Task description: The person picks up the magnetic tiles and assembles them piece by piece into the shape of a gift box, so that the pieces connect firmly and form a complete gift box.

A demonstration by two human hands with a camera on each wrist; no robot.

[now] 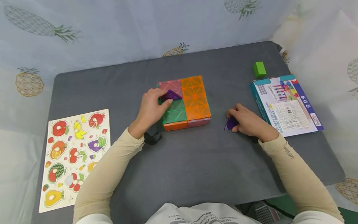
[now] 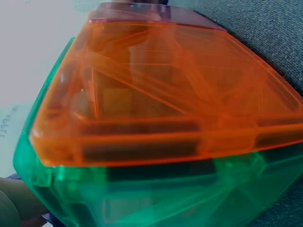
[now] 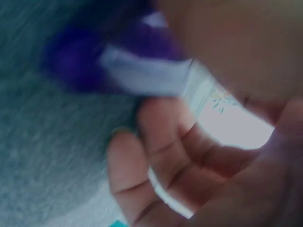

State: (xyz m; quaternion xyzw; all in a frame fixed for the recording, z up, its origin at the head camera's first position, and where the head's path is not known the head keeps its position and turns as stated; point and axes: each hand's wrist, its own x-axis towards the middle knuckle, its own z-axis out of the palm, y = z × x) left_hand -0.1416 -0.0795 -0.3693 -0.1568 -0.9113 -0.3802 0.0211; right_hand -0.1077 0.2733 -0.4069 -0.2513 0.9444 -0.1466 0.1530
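Observation:
A low block built of translucent magnetic tiles (image 1: 197, 99), orange, green and pink on top, stands near the middle of the table. The left hand (image 1: 151, 105) pinches a purple triangular magnetic tile (image 1: 173, 95) between thumb and fingers, over the block's left side. In the left wrist view the block's orange side tile (image 2: 156, 90) and green top tile (image 2: 156, 194) fill most of the picture. To the right of the block, the right hand (image 1: 247, 122) pinches another purple triangular tile (image 1: 230, 123) close over the table; that tile (image 3: 75, 61) is blurred in the right wrist view.
A fruit puzzle board (image 1: 65, 161) lies at the left, partly behind the left sleeve. On the right is a flat toy box (image 1: 291, 109), with a green block (image 1: 259, 69) behind it. The grey table (image 1: 195, 171) meets a pineapple-print curtain (image 1: 112, 31) at the back.

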